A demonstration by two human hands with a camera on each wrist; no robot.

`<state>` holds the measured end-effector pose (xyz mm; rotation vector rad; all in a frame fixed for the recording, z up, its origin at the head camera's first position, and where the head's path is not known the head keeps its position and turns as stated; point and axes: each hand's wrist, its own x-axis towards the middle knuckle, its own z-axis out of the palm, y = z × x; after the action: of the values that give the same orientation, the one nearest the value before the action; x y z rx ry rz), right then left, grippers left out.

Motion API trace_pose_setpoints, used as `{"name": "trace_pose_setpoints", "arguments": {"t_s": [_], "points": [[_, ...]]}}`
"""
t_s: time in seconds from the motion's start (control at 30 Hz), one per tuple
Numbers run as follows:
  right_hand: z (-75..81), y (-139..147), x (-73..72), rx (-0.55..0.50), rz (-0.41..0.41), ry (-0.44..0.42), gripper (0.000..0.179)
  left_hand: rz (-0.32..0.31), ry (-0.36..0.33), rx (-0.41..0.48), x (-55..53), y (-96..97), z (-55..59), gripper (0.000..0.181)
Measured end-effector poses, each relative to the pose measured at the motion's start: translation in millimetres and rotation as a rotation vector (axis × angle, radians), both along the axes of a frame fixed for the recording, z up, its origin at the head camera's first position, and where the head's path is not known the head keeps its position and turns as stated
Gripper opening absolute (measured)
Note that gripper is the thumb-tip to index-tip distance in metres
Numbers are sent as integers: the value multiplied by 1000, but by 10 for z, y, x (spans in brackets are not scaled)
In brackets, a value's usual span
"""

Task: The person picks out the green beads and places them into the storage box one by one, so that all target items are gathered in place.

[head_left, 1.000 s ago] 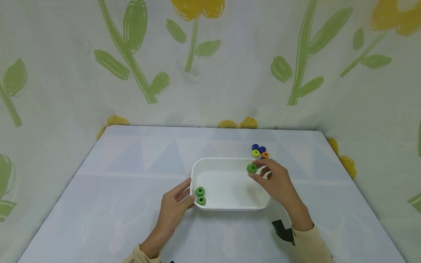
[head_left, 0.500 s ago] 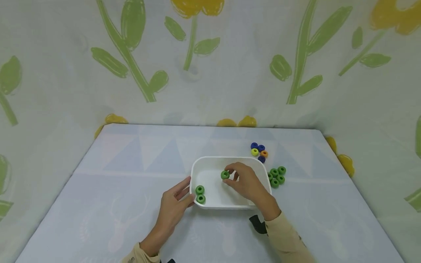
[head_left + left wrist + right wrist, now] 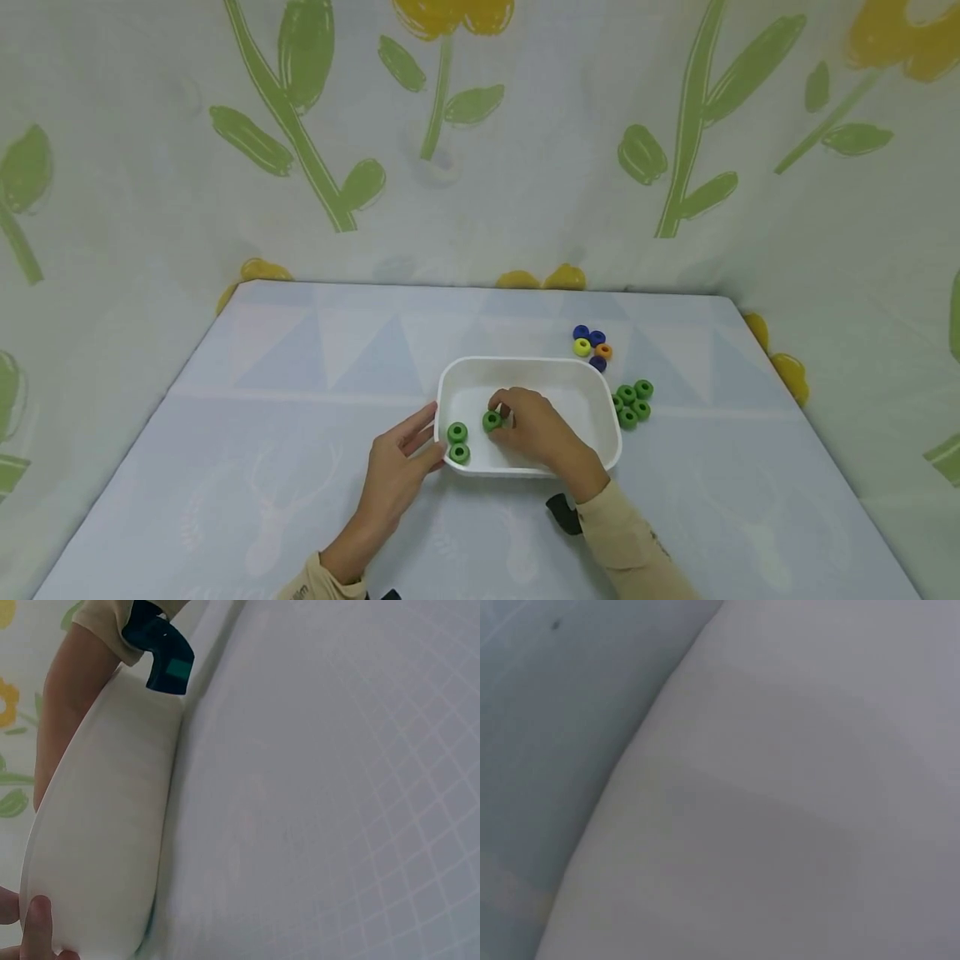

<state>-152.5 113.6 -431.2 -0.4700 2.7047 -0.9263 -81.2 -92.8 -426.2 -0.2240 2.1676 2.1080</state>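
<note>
A white tray [image 3: 555, 368] stands on the table, and two green beads [image 3: 458, 443] lie in its near left corner. My left hand [image 3: 401, 454] holds the tray's left end, thumb at the near corner and fingers along the side. In the left wrist view its fingertips [image 3: 37, 926] press on the tray's outer wall [image 3: 105, 810]. Reaching over the near rim, my right hand [image 3: 536, 429] pinches another green bead [image 3: 491, 420] low inside the tray, just right of the two. The right wrist view is filled by a blurred pale surface.
Several green beads [image 3: 628, 405] lie in a cluster against the tray's right side. Behind them sit blue beads [image 3: 597, 337], a yellow bead [image 3: 582, 347], an orange bead [image 3: 603, 352] and a dark blue bead [image 3: 597, 364]. A flower-printed cloth [image 3: 525, 208] rises behind the table.
My right hand has carried the green bead leftward from the tray's far right corner and down into it. The green cluster at the right has come into view. The left hand stays in place.
</note>
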Motion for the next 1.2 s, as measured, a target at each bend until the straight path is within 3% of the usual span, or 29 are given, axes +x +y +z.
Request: {"name": "trace_pose_setpoints", "arguments": {"t_s": [0.23,0.73,1.2], "points": [[0,-98,-7,11,-9,-14,27,-10,15,9,5,3,6,57],[17,-255,2,-34,84,76,30,-7,5,28,17,9,9,57],[29,-251,16,-43,122,40,35,-8,3,13,-2,11,-8,58]]}}
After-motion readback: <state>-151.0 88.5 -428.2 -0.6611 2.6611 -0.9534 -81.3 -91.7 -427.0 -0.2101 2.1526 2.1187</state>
